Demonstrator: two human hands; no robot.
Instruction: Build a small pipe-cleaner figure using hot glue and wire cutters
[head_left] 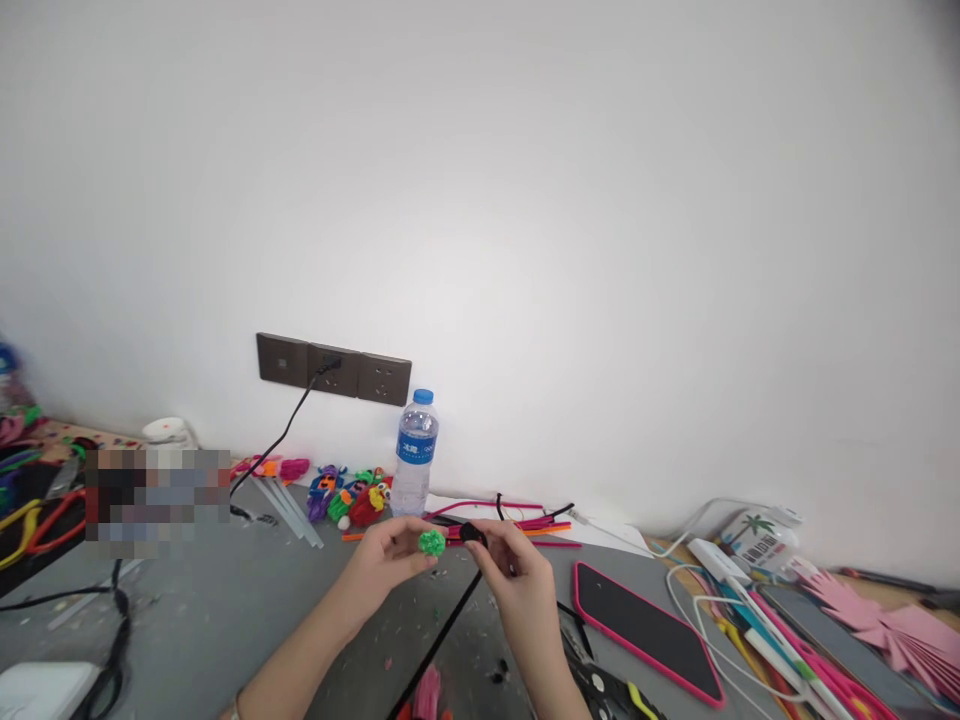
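My left hand is closed in a pinch on a small fuzzy green ball, held above the grey table. My right hand pinches a black pipe cleaner at a coiled black tip; its long tail hangs down toward me. A short pink piece shows between the green ball and the black coil. Both hands meet just in front of a water bottle.
A phone in a pink case lies to the right, with white cables, pink paper shapes and pliers nearby. Finished pipe-cleaner figures and loose stems lie by the wall. Wall sockets with a black cord sit behind.
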